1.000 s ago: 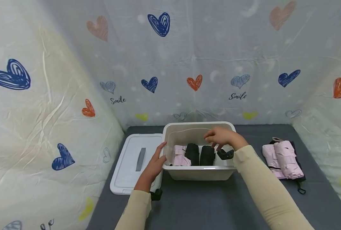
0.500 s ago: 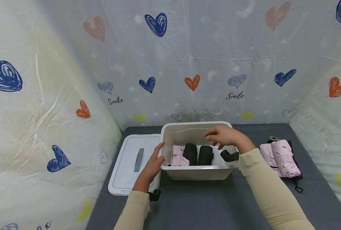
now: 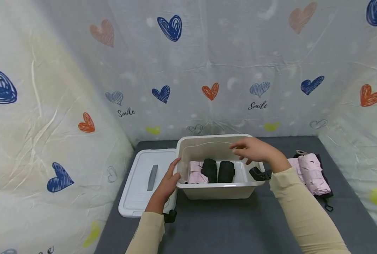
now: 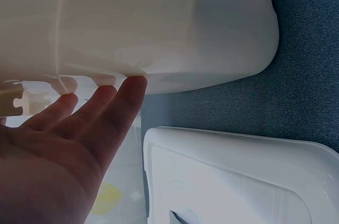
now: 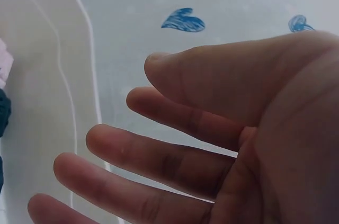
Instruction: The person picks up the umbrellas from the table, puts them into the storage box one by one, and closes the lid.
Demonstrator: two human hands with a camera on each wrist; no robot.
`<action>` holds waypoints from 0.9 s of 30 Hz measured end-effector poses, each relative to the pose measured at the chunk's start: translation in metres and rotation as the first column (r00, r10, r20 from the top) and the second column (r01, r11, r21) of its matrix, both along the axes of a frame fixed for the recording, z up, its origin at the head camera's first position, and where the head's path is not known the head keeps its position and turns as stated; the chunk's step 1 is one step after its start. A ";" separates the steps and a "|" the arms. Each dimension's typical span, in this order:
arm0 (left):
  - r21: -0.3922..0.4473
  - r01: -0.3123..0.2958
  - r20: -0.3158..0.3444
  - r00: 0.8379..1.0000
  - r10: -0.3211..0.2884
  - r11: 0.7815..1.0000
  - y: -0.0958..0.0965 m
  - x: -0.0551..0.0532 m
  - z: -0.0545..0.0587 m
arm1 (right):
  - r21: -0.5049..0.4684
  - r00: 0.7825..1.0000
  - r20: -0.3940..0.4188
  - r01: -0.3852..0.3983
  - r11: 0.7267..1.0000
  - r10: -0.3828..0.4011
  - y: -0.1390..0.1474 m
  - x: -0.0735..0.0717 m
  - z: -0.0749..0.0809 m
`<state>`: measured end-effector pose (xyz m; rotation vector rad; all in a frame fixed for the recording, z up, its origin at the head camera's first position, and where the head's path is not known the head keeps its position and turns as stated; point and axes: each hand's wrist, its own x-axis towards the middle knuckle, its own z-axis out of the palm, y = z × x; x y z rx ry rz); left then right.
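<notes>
Right hand [image 3: 255,151] loosely bent and empty, hovering over the far right of the pale bin [image 3: 220,192]; the left hand [image 3: 167,183] has its fingers extended against the bin's left side. The black wrist camera [image 3: 259,174] hangs close by the right rim, so I'd worry about it catching if that hand dips. Too hard a push from the left could slide the bin along the grey cloth [image 3: 220,229]. Inside, a pink bundle [image 3: 195,173] and two black rolls [image 3: 209,170] crowd leftward, and the right-hand roll might tip into the gap beside it. The lid [image 3: 137,199] lies left, more bundles [image 3: 311,173] right. I spot no brand; only "Smile" reads clearly, twice, on the heart-printed curtain [image 3: 188,63].
</notes>
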<state>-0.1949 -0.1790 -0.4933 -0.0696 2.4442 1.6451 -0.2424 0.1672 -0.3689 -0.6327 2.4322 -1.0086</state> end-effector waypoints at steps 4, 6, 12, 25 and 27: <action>0.005 0.003 0.011 1.000 -0.003 1.000 -0.002 0.000 -0.001 | 0.000 1.000 -0.005 0.001 1.000 -0.001 0.005 0.003 0.001; 0.010 0.003 0.015 1.000 -0.003 1.000 -0.002 0.000 -0.001 | -0.003 1.000 -0.008 0.003 1.000 -0.003 0.008 0.004 0.001; 0.019 0.003 0.016 1.000 -0.003 1.000 -0.003 0.000 -0.003 | -0.021 1.000 -0.021 0.000 1.000 -0.001 0.018 0.006 0.000; 0.012 -0.009 0.027 1.000 0.009 1.000 -0.001 -0.001 -0.003 | -0.002 0.996 -0.031 0.082 0.997 -0.082 0.045 0.009 -0.004; 0.010 -0.009 0.026 1.000 0.008 1.000 0.000 0.000 -0.002 | -0.001 0.995 -0.023 0.101 0.995 -0.101 0.048 0.010 -0.005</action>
